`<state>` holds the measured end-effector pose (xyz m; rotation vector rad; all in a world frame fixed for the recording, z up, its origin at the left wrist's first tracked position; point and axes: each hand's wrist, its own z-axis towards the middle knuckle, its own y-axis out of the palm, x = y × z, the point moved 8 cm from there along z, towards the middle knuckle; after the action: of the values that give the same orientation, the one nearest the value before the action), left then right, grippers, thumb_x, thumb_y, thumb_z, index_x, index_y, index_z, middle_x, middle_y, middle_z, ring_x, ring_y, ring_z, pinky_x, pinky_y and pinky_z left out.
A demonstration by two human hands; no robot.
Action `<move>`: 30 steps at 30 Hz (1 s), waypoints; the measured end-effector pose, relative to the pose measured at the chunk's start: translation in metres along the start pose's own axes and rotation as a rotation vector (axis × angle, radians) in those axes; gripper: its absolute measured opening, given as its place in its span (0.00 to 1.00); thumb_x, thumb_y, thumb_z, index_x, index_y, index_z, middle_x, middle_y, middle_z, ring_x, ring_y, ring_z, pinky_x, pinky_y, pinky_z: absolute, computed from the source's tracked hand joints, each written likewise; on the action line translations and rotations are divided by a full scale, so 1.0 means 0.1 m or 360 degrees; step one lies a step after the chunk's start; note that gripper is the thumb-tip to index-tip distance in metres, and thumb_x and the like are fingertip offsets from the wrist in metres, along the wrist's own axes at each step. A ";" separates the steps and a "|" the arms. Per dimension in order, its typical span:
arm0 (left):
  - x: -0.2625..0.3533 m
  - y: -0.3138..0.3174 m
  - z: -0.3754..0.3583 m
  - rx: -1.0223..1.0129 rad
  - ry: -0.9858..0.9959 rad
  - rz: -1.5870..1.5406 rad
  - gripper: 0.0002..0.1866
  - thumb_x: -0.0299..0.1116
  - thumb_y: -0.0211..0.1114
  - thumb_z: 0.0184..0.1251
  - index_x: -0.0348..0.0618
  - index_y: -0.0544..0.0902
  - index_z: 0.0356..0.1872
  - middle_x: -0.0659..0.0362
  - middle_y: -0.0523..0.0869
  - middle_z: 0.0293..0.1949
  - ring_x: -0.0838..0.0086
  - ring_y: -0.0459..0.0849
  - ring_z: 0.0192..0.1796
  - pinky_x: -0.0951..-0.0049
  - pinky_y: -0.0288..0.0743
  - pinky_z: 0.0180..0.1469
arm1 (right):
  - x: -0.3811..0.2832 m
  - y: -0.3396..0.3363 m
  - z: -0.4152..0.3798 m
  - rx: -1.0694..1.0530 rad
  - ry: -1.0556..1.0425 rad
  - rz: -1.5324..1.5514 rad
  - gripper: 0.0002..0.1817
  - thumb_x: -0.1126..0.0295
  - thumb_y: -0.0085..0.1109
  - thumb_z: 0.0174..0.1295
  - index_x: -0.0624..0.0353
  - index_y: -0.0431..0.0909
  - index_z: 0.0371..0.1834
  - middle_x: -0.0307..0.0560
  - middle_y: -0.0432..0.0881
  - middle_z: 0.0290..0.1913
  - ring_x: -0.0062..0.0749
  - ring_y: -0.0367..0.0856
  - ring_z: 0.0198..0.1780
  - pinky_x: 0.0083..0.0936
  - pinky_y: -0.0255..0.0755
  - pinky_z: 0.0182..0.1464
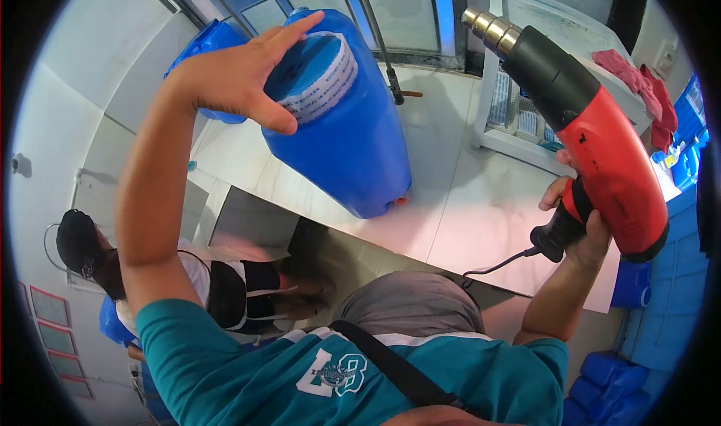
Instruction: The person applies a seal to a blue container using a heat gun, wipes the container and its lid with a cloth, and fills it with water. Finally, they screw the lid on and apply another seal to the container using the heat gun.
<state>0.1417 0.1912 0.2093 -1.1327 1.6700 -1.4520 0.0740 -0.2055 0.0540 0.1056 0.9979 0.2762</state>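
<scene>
A blue water container (342, 148) stands on the white tiled counter, a small outlet near its lower front edge. Its round blue cap (304, 66) is circled by a printed white seal band (327, 88). Over the left side of the cap, my left hand (236, 73) is open, thumb and fingers spread wide, the thumb close to the band's lower edge. On the right, my right hand (586, 227) wraps around the black handle of a red and black heat gun (608, 156). Its metal nozzle points up and left, above and to the right of the container.
A power cord (499, 264) runs from the heat gun's handle. Behind are a white glass-sided cabinet (518, 118) with red cloths (638, 88) on it, and another blue container (214, 47). A person (214, 283) stands at the left; blue containers (608, 388) sit lower right.
</scene>
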 end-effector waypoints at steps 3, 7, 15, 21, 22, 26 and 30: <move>-0.03 -0.08 0.05 0.0059 0.0147 0.0058 0.76 0.64 0.83 0.35 0.53 0.43 0.85 0.43 0.59 0.79 0.49 0.62 0.79 0.56 0.60 0.78 | 0.01 0.07 -0.06 -0.0150 0.0058 -0.0037 0.48 0.35 0.60 0.64 0.76 0.69 0.64 0.53 0.83 0.38 0.31 0.82 0.34 0.23 0.73 0.34; 0.13 -0.05 0.13 0.0003 0.0398 0.0029 0.75 0.60 0.82 0.36 0.51 0.43 0.85 0.42 0.61 0.77 0.48 0.64 0.77 0.56 0.60 0.77 | -0.03 0.27 -0.14 -0.0360 0.0014 -0.0282 0.43 0.33 0.56 0.67 0.71 0.74 0.54 0.47 0.83 0.37 0.24 0.80 0.27 0.21 0.71 0.31; 0.17 -0.03 0.17 -0.0106 0.0301 0.0003 0.71 0.51 0.80 0.36 0.53 0.45 0.85 0.45 0.66 0.73 0.49 0.69 0.72 0.56 0.63 0.75 | 0.16 0.03 -0.44 -0.0806 -0.0072 -0.1423 0.31 0.46 0.67 0.67 0.68 0.78 0.54 0.42 0.84 0.34 0.31 0.84 0.39 0.31 0.76 0.48; 0.17 -0.04 0.17 -0.0066 0.0332 -0.0037 0.71 0.48 0.81 0.36 0.55 0.45 0.85 0.46 0.67 0.71 0.50 0.70 0.71 0.58 0.65 0.74 | 0.13 0.13 -0.39 -0.1363 0.0783 -0.0674 0.25 0.52 0.62 0.72 0.68 0.80 0.53 0.45 0.85 0.35 0.31 0.84 0.40 0.29 0.78 0.46; 0.17 -0.04 0.17 -0.0060 0.0330 -0.0036 0.72 0.48 0.81 0.36 0.54 0.45 0.85 0.46 0.67 0.71 0.50 0.70 0.71 0.58 0.65 0.74 | 0.14 0.08 -0.40 -0.1317 0.0785 -0.0623 0.25 0.52 0.62 0.72 0.68 0.80 0.53 0.45 0.85 0.35 0.31 0.84 0.40 0.29 0.78 0.46; 0.16 -0.04 0.14 -0.0005 0.0365 -0.0011 0.72 0.48 0.82 0.36 0.53 0.44 0.85 0.45 0.67 0.72 0.49 0.70 0.71 0.58 0.65 0.74 | 0.18 -0.05 -0.41 -0.1141 0.0783 -0.0429 0.25 0.52 0.61 0.73 0.68 0.80 0.53 0.45 0.85 0.35 0.31 0.84 0.41 0.28 0.78 0.45; 0.18 -0.03 0.14 -0.0023 0.0335 -0.0002 0.72 0.48 0.82 0.37 0.52 0.44 0.85 0.44 0.66 0.72 0.48 0.70 0.71 0.58 0.65 0.74 | 0.20 0.29 -0.60 -0.0966 0.0783 -0.0228 0.25 0.52 0.60 0.73 0.68 0.80 0.53 0.45 0.85 0.34 0.31 0.84 0.41 0.28 0.78 0.45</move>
<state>0.1473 0.1687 0.2113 -1.0172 1.8246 -1.6089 0.0283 -0.1743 0.0118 -0.6096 1.3578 0.4754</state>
